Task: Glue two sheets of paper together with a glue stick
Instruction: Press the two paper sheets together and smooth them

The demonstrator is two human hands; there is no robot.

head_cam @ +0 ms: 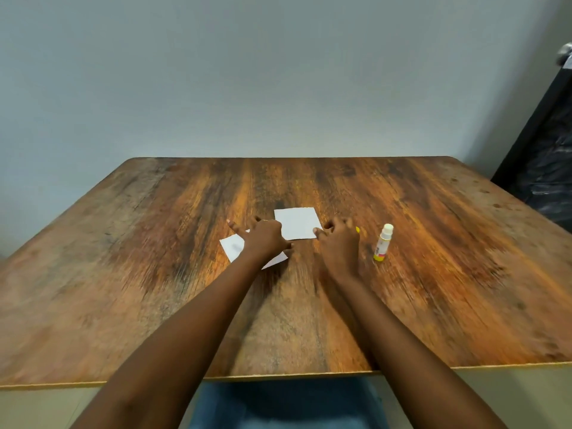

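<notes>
Two white paper sheets lie on the wooden table [433, 274]: the far sheet [296, 222] bare, the near sheet [232, 247] under the left hand [264, 239], whose fingers are spread flat. The right hand [339, 243] curls loosely, pinching the far sheet's right corner. The glue stick [383, 243] stands upright to the right; its label is unreadable.

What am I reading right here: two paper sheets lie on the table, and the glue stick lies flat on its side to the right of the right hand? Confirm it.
One detail is wrong. In the head view the glue stick stands upright on its yellow base, not flat on its side. The rest holds: it is to the right of the right hand, and two paper sheets lie on the table.
</notes>
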